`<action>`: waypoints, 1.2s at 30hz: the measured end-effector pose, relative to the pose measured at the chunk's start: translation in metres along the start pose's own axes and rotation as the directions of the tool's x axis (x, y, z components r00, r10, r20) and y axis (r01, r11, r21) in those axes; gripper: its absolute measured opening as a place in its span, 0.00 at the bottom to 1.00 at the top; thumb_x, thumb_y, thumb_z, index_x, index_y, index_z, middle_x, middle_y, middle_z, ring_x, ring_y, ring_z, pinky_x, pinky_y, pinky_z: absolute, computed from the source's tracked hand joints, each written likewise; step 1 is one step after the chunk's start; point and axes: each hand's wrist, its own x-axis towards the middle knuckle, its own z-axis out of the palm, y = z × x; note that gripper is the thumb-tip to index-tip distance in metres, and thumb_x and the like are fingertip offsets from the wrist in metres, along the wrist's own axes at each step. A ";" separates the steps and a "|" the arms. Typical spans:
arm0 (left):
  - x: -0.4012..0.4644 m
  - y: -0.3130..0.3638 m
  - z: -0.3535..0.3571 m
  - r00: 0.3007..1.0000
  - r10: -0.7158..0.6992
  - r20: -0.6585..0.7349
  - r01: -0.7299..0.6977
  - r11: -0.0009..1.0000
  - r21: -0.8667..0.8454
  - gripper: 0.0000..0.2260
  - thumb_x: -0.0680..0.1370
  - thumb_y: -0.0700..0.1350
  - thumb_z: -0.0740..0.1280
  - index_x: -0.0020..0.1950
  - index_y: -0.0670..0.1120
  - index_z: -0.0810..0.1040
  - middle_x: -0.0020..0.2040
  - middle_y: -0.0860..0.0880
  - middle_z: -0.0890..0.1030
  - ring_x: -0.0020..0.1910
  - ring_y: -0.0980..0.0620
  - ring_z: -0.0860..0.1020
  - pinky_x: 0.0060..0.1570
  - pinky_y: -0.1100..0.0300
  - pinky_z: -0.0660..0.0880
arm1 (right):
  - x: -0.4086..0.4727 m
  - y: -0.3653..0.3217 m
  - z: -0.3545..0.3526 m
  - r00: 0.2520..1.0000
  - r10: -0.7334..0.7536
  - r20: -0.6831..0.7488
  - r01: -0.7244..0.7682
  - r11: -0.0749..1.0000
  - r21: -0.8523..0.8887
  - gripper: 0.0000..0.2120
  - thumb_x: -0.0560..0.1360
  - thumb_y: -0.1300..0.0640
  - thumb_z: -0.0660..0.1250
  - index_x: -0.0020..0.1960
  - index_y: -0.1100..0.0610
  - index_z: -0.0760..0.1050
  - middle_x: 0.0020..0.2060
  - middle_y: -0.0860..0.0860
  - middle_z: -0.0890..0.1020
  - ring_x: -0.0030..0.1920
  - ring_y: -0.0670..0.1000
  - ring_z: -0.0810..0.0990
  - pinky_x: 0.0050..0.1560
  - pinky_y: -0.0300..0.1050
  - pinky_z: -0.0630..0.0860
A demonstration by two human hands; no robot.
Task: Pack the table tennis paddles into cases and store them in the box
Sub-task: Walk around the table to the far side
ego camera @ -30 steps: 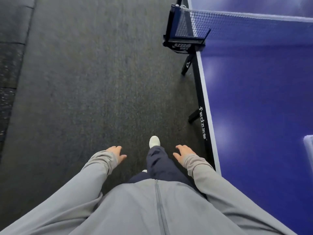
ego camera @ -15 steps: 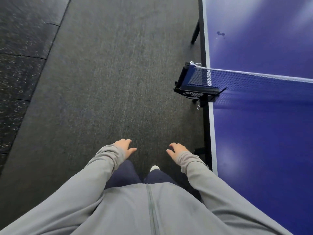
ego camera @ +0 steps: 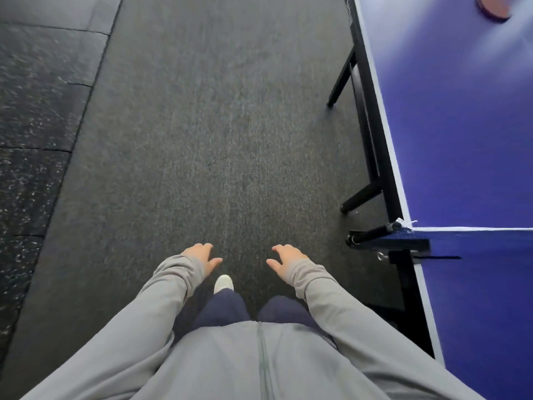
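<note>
Floor: dark grey carpet (ego camera: 207, 134) fills most of your view, bordered on your left by black speckled rubber tiles (ego camera: 31, 140).

Table: blue table tennis table (ego camera: 467, 140) runs along your right side, white edge line toward you, black legs beneath it. Its net (ego camera: 476, 228) crosses the top as a white band, with the black net clamp (ego camera: 386, 241) jutting off the near edge.

Clothing: your grey sleeves and zipped grey top occupy the bottom of the frame, over dark blue trousers; one white shoe (ego camera: 223, 283) shows on the carpet between your arms.

Left hand (ego camera: 202, 256): out in front of you above the carpet, fingers loose and slightly spread, holding nothing.

Right hand (ego camera: 287, 259): likewise forward, fingers relaxed and empty, near the table edge but apart from it.

Paddle (ego camera: 494, 8): a reddish round shape lies on the blue top at the far right corner of the view, beyond the net, blurred and cut by the frame edge; well apart from both your hands.
</note>
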 end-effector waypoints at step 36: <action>0.431 0.237 -0.418 0.944 0.296 0.143 -0.326 0.900 0.288 0.23 0.79 0.56 0.58 0.69 0.44 0.67 0.67 0.43 0.70 0.67 0.44 0.69 0.64 0.54 0.65 | 0.342 0.058 -0.408 0.918 0.396 0.031 -0.377 0.843 0.384 0.22 0.78 0.45 0.56 0.69 0.54 0.65 0.66 0.55 0.71 0.65 0.58 0.70 0.65 0.54 0.69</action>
